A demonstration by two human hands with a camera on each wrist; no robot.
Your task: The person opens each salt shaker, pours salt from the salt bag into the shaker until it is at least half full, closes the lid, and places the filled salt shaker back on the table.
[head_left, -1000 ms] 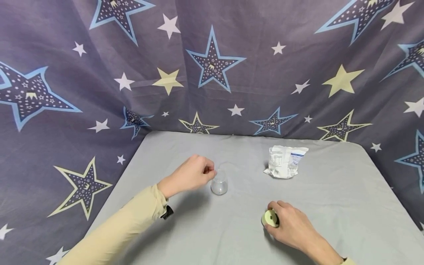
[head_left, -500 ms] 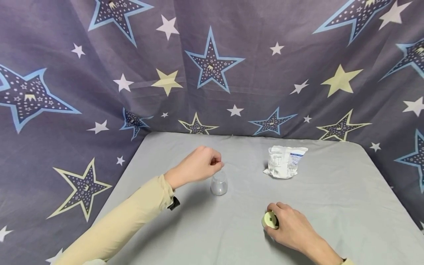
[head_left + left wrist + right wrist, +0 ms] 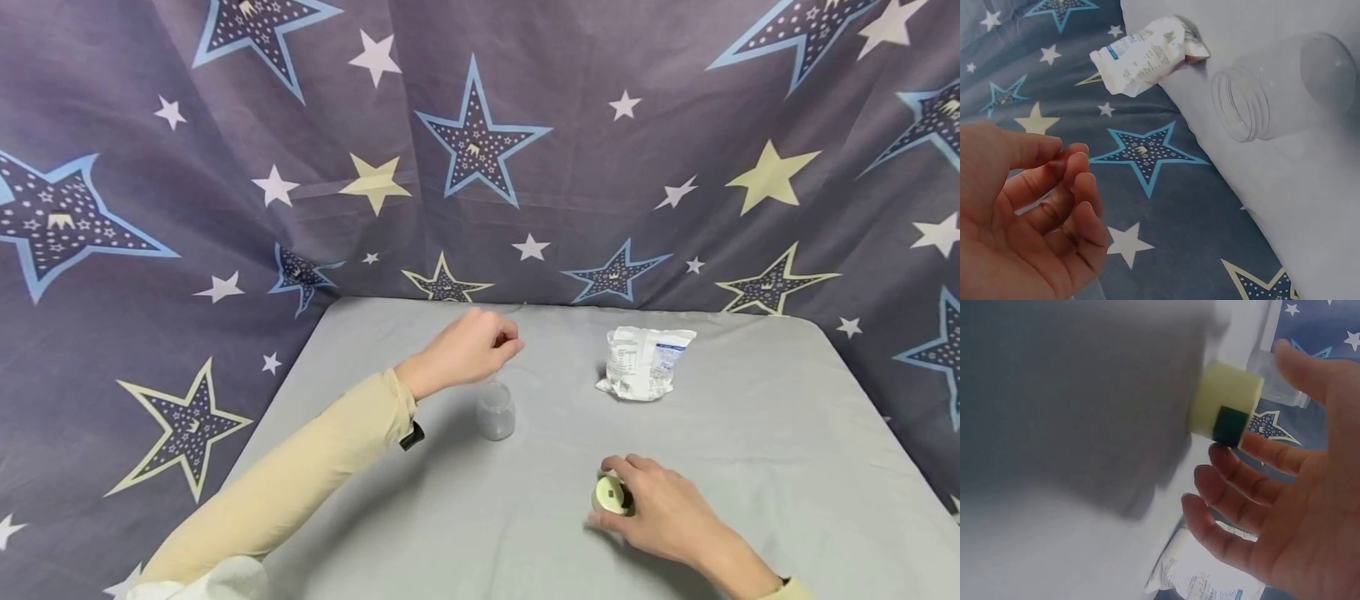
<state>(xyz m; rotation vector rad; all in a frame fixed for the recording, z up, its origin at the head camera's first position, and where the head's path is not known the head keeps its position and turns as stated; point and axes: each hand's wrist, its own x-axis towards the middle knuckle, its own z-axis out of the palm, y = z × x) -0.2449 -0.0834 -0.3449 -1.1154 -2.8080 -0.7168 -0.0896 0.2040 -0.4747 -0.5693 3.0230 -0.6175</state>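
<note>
My left hand (image 3: 467, 352) hovers just behind a clear jar (image 3: 496, 414), its fingers loosely curled. In the left wrist view the thumb tip lies close to the index fingertip, and nothing shows between them. That view also shows the jar's (image 3: 1297, 87) threaded, uncovered mouth. Around a short pale green cylinder (image 3: 608, 495), which has a small dark square on its top, my right hand (image 3: 667, 510) is spread. In the right wrist view the thumb stands apart from the cylinder (image 3: 1222, 397), while the index and middle fingertips are right at its side, near a dark green patch.
A crumpled white packet (image 3: 640, 365) with blue and printed text stands toward the back right of the grey-covered table (image 3: 750, 417). Behind and at both sides hangs a dark star-patterned cloth (image 3: 570, 183).
My left hand has moved up and right, from beside the jar's mouth to behind it. The right hand has stayed at the green cylinder, its thumb easing slightly away.
</note>
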